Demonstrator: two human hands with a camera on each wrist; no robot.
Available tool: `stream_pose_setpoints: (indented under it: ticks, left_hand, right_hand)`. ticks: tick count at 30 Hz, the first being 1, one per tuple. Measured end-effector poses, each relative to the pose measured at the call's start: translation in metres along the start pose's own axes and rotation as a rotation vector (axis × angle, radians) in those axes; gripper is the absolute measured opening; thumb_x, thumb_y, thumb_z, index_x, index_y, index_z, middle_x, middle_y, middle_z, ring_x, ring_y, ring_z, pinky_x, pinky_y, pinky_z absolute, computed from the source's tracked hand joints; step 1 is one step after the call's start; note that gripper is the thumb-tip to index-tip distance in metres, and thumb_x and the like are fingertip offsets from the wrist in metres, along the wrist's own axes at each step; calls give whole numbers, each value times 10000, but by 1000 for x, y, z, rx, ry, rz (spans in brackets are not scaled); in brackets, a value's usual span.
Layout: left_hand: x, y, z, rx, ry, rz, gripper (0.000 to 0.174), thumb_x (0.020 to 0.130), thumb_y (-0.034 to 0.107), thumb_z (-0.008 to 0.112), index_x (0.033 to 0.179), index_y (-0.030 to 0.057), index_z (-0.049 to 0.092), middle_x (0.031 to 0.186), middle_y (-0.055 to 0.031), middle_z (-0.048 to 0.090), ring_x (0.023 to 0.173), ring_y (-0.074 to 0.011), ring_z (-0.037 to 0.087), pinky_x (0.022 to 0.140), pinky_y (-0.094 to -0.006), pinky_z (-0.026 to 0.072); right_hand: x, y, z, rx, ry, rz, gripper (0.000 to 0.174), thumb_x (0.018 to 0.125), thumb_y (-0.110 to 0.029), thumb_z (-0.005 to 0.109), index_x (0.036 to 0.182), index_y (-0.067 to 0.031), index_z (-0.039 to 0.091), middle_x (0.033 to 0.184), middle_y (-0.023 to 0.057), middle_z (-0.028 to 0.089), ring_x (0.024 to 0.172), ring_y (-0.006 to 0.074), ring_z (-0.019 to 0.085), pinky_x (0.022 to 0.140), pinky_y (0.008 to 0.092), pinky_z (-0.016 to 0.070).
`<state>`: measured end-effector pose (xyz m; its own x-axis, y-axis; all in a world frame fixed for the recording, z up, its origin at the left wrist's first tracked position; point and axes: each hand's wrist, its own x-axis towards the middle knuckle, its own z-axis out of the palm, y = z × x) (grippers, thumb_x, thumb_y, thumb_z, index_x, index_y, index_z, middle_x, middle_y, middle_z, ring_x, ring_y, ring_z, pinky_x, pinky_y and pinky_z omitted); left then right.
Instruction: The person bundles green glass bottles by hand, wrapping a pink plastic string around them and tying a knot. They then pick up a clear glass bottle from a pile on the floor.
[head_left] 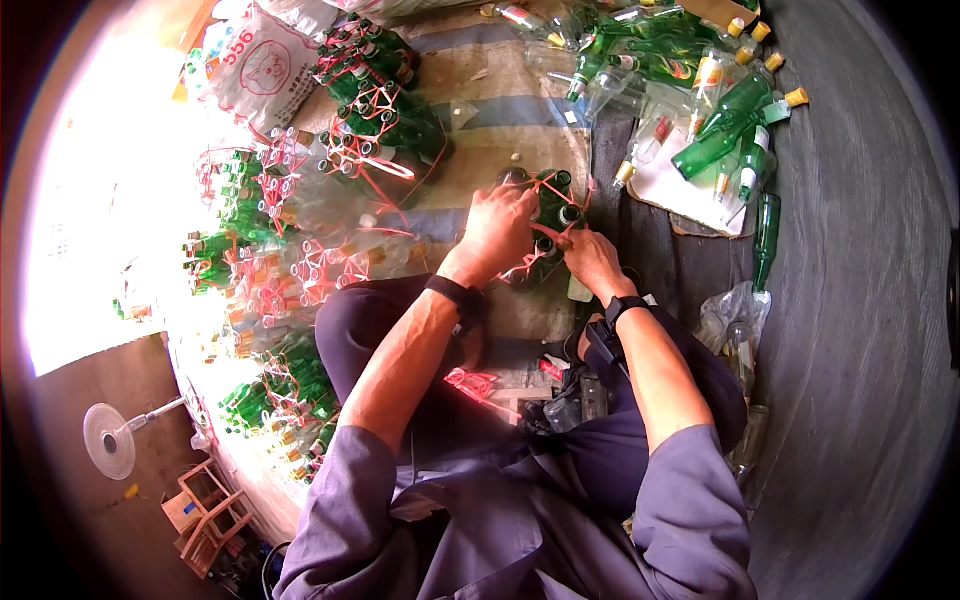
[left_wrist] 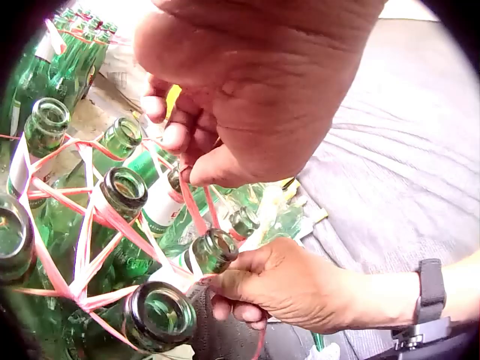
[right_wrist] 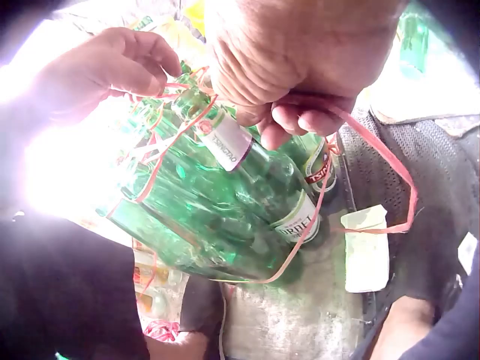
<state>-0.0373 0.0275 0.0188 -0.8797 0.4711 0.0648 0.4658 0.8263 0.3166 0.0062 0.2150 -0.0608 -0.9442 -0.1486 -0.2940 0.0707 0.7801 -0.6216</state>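
Between the person's knees stands a bundle of green glass bottles (right_wrist: 202,217), their open necks laced together with pink plastic twine (left_wrist: 97,217). My left hand (head_left: 500,228) is over the far-left necks, pinching a strand between thumb and curled fingers; in the left wrist view that strand runs down to one bottle neck (left_wrist: 215,251). At that same neck, my right hand (left_wrist: 289,289) grips twine with thumb and fingers. A loose pink tail (right_wrist: 397,180) hangs out from the right hand in the right wrist view. Some bottles carry paper labels (right_wrist: 229,142).
Several tied bottle bundles (head_left: 375,110) stand along the left. Loose green bottles (head_left: 725,120) lie heaped at back right, partly over a white board (head_left: 690,205). A pink twine pile (head_left: 470,382) lies between the legs, and a pale block (right_wrist: 365,251) lies beside the bundle.
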Motion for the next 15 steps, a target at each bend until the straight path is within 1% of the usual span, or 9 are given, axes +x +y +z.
stream_pose_setpoints:
  ticks: [4, 8, 10, 11, 13, 14, 15]
  left_hand:
    - [5, -4, 0, 112, -25, 5, 223, 759, 59, 596, 969, 134, 615, 896, -53, 653, 907, -276, 634, 769, -458, 434]
    - [13, -10, 2, 127, -27, -15, 228, 753, 61, 607, 971, 124, 617, 913, -56, 656, 907, -274, 634, 778, -447, 437]
    - [16, -10, 2, 127, 33, 7, 247, 758, 49, 598, 994, 122, 618, 905, -60, 655, 912, -272, 635, 778, -438, 435]
    - [17, -11, 3, 126, 31, 8, 247, 758, 49, 598, 994, 122, 618, 905, -60, 655, 912, -272, 635, 778, -438, 435]
    - [19, -12, 5, 11, 69, -20, 220, 770, 33, 582, 971, 107, 633, 878, -90, 660, 883, -307, 651, 751, -453, 468]
    - [21, -13, 5, 9, 68, -20, 220, 770, 33, 582, 971, 107, 633, 878, -90, 660, 883, -307, 651, 751, -453, 468]
    - [22, -15, 5, -67, 67, -30, 196, 778, 28, 577, 950, 99, 639, 867, -109, 662, 867, -329, 655, 737, -461, 487]
  right_hand:
    - [-3, 0, -2, 42, 12, -1, 260, 954, -270, 570, 983, -67, 729, 894, 234, 691, 900, 431, 664, 797, 509, 520]
    - [-4, -3, -6, 85, 29, -3, 241, 944, -262, 589, 967, -68, 730, 880, 245, 680, 879, 443, 656, 762, 515, 516]
    - [-3, -2, -5, 84, 34, 0, 239, 942, -263, 593, 963, -67, 730, 871, 247, 677, 867, 447, 654, 750, 517, 514]
    - [-3, -2, -4, 82, 39, 4, 238, 940, -264, 597, 958, -66, 729, 862, 248, 673, 856, 451, 652, 739, 518, 513]
    - [-4, -1, -2, 94, 61, -8, 239, 941, -265, 597, 955, -66, 729, 851, 248, 671, 846, 450, 652, 733, 518, 514]
    - [-4, -1, -1, 104, 85, -24, 240, 941, -266, 596, 952, -67, 728, 841, 247, 668, 837, 450, 652, 728, 518, 515]
    - [-4, 0, -1, 104, 84, -22, 240, 941, -266, 596, 952, -67, 728, 841, 247, 668, 837, 450, 652, 728, 518, 515]
